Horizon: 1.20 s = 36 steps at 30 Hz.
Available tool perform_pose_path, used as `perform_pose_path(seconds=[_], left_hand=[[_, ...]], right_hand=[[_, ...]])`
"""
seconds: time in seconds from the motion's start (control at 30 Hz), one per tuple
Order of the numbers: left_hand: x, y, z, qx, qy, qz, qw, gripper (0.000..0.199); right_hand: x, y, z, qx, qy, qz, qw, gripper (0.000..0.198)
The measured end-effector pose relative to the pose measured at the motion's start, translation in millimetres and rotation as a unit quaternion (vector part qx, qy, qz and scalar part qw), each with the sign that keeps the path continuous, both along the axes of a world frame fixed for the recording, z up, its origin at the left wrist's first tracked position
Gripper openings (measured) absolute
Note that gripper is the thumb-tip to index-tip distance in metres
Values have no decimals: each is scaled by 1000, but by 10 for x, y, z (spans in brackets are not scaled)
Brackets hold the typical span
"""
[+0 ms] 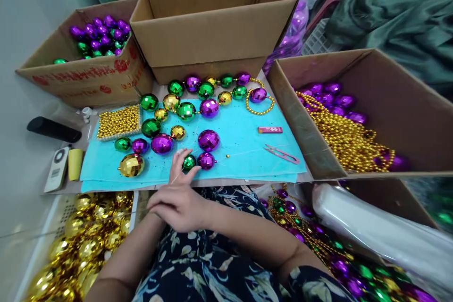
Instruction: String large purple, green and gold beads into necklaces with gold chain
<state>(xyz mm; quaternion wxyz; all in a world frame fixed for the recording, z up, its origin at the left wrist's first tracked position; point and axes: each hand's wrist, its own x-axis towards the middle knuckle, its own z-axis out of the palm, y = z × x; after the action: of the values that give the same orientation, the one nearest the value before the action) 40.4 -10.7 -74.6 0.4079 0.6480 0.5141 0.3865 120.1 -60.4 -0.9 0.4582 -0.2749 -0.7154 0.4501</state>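
Observation:
My left hand [181,168] curls round a shiny green faceted bead [188,162], thumb on the near side and fingers on the far side. A purple bead [206,161] adjoins it, and another purple bead [208,140] lies just beyond. My right hand [180,206] crosses over my left wrist with fingers curled; whatever they grip is hidden. A thin thread runs across the blue cloth [240,125], close to a tiny gold bead [227,156]. Large green, gold and purple beads form a strand [186,111] winding over the cloth, with small gold bead chain [260,112] at its end.
A tray of small gold beads [118,122] sits left. Pink thread snips [283,154] and a pink-red box-like item [270,130] lie right. Cardboard boxes [215,40] line the back; a box [357,73] with gold chains stands right. Gold balls [90,247] fill a container below left.

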Motion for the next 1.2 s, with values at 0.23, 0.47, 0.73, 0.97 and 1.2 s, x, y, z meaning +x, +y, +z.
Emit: perform_pose_path(seconds=[0.23, 0.47, 0.73, 0.97, 1.2], left_hand=[[57, 111, 37, 23, -9, -16, 1000, 53], [291, 292, -2, 45, -12, -72, 996, 56], [-184, 419, 471, 74, 257, -200, 943, 59], [-1123, 1535, 1001, 47, 450, 83, 888, 31], [-1206, 2077, 625, -37, 472, 44, 880, 19]], right_hand=[[698, -1, -506, -296, 98, -81, 947, 11], [1004, 240, -715, -274, 56, -145, 949, 17], [1406, 573, -551, -221, 12, -230, 947, 26], [875, 297, -498, -226, 29, -207, 951, 24], [641, 243, -507, -235, 43, -218, 946, 23]])
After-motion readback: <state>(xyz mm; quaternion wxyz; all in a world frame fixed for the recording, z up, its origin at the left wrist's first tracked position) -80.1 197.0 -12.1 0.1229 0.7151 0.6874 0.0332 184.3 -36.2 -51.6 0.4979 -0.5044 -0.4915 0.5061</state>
